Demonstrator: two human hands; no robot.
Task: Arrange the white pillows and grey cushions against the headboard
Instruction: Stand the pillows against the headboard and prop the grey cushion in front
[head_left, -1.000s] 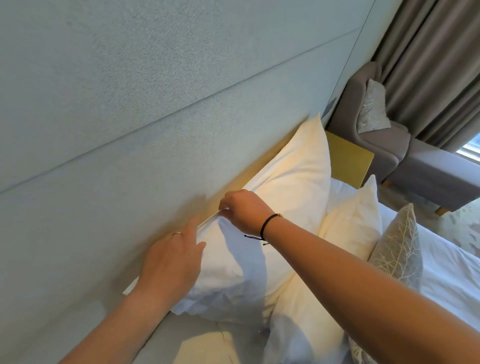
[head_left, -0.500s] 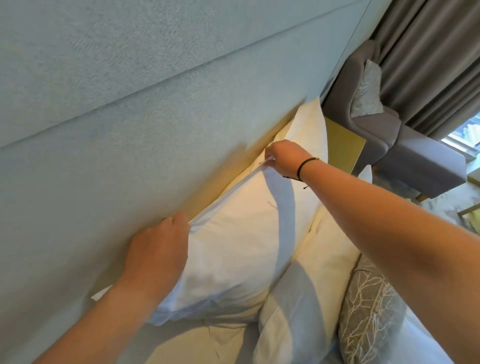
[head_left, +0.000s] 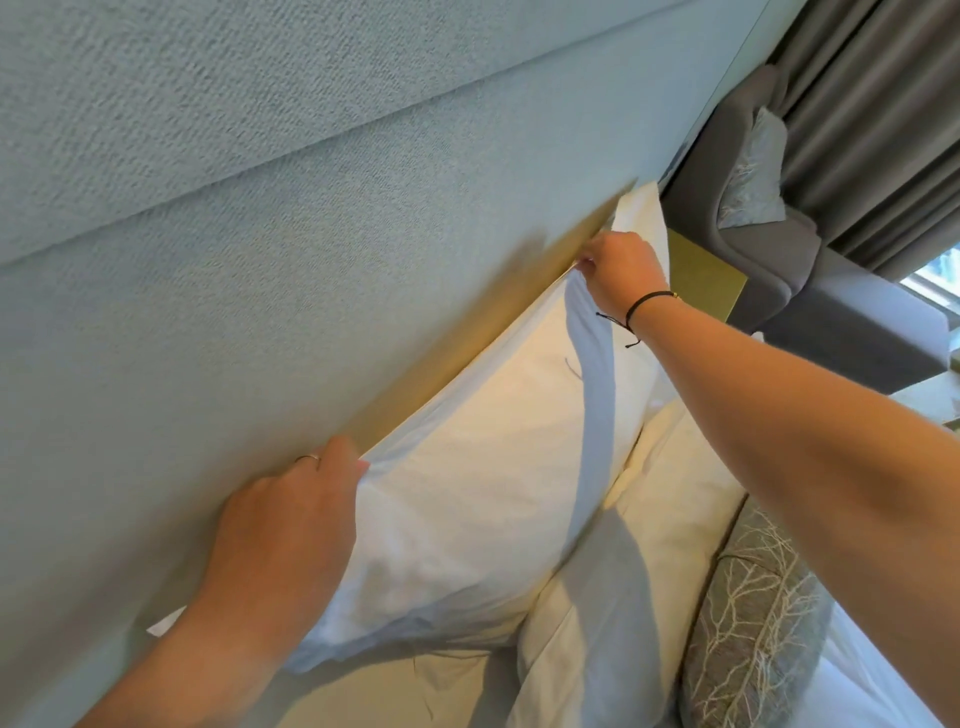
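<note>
Up against the bumpy blue-grey fabric headboard (head_left: 311, 249) leans a big soft white pillow (head_left: 483, 499). Both hands pinch its top edge: the left hand (head_left: 280, 525) near one end, the right hand (head_left: 621, 270) near the far corner. Another puffy white pillow (head_left: 639, 561) touches it in front, then a grey cushion with a pale twig pattern (head_left: 753, 618). Behind stand a grey armchair (head_left: 810, 270) and long grey curtains (head_left: 883, 130)

One head-worn camera looks down, tilted and close, along the headboard (head_left: 260, 234) filling the frame's left; pillows (head_left: 467, 493) sit lower centre.
</note>
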